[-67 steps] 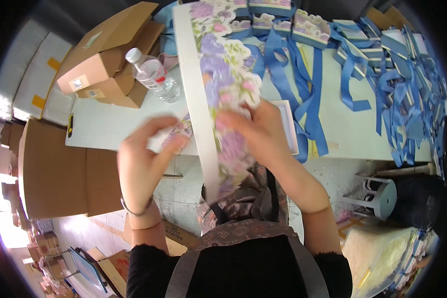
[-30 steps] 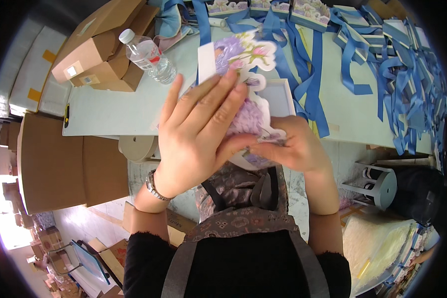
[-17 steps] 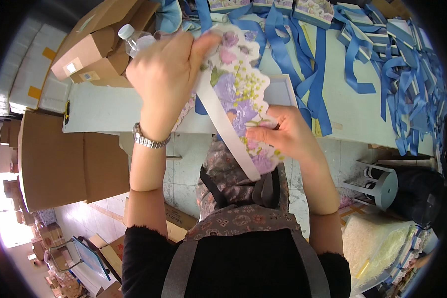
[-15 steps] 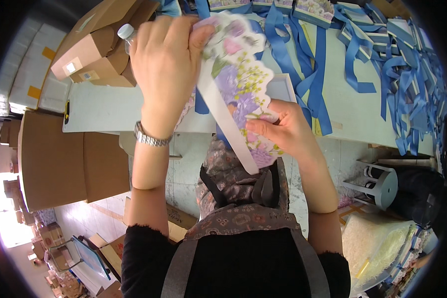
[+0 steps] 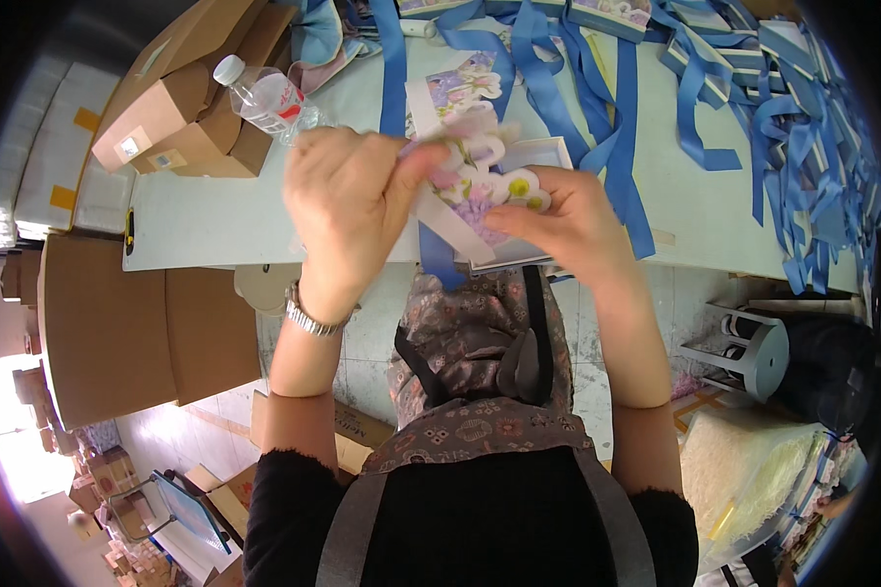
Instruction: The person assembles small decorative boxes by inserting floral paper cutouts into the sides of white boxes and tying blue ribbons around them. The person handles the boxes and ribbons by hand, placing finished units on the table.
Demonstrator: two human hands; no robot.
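Observation:
I hold a flat floral cardboard piece [image 5: 465, 186] with white edges, purple and pink flowers and a scalloped rim, above the near edge of the white table [image 5: 215, 210]. My left hand [image 5: 347, 210] grips its left end with the fingers curled over it. At its right end my right hand [image 5: 568, 220] pinches the card, thumb on top. Below the card lies a white-rimmed box part [image 5: 533, 157]. Another floral piece [image 5: 455, 88] lies flat on the table just beyond.
Many blue ribbons [image 5: 607, 108] spread over the table's middle and right, with floral boxes [image 5: 607, 15] along the far edge. A plastic water bottle [image 5: 264, 98] and brown cartons [image 5: 181, 108] sit at the left. A grey stool [image 5: 754, 347] stands on the floor at the right.
The long floral card has been drawn in and folded shorter between both hands. My left hand came down from the far end toward the right hand.

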